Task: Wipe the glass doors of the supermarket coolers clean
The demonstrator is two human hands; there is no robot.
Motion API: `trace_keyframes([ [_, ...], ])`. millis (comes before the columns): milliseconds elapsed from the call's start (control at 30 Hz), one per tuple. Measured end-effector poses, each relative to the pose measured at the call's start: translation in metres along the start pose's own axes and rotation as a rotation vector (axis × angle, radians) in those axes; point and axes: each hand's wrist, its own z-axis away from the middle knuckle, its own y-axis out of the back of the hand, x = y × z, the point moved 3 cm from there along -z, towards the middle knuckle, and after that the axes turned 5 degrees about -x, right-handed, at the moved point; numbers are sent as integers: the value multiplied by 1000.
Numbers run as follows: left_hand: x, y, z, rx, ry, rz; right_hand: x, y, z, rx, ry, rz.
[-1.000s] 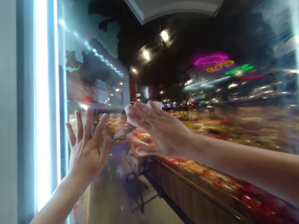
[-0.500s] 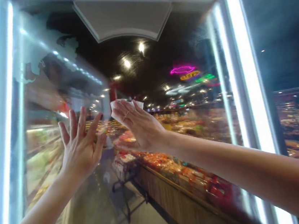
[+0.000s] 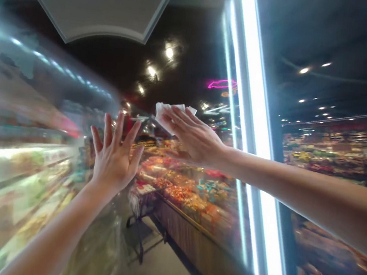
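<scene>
My left hand (image 3: 114,158) has its fingers spread, palm turned to a large glass pane (image 3: 195,67) in front of me. It holds nothing; I cannot tell whether the palm touches the glass. My right hand (image 3: 193,134) lies nearly flat over a crumpled white wipe (image 3: 162,111), pressing it toward the pane. The wipe sticks out past the fingertips, and the rest is hidden beneath the hand. My right forearm crosses in front of a bright light strip (image 3: 258,97) along the pane's right side.
A pale curved panel (image 3: 102,9) shows at the top of the pane. Through or in the glass appear a shopping cart (image 3: 142,201), a produce stand (image 3: 189,196) and blurred lit shelves (image 3: 24,180) on the left. More blurred goods (image 3: 335,151) stand at the right.
The view has swung right, so the light strips and upper panel sit further left. Both hands have moved up and right, the right hand with the wipe now closer to the right light strip.
</scene>
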Motion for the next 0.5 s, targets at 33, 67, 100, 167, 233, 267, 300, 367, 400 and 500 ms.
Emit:
trace_keyframes([
  [33, 10, -2, -5, -4, -4, -7, 7, 2, 7, 13, -19, 5],
  [67, 18, -4, -9, -9, -11, -17, 12, 3, 14, 22, -6, 10],
  [100, 26, -5, -12, -12, -21, -28, 17, 3, 22, 25, 35, 12],
  [167, 37, -7, -16, -13, -40, -48, 27, 2, 39, 10, 143, 21],
  [233, 44, -9, -18, -15, -61, -64, 39, 1, 51, 9, 151, 43],
  [267, 46, -10, -18, -18, -72, -72, 44, 1, 56, 21, 109, 55],
  [300, 47, -11, -17, -19, -82, -82, 48, 2, 59, 43, 53, 63],
  [367, 47, -12, -14, -23, -102, -106, 49, 1, 64, 77, -4, 51],
  [400, 45, -12, -12, -27, -110, -118, 45, 0, 66, 76, 29, 29],
  [500, 33, -11, -4, -20, -114, -142, 33, -4, 65, 51, 211, -31],
])
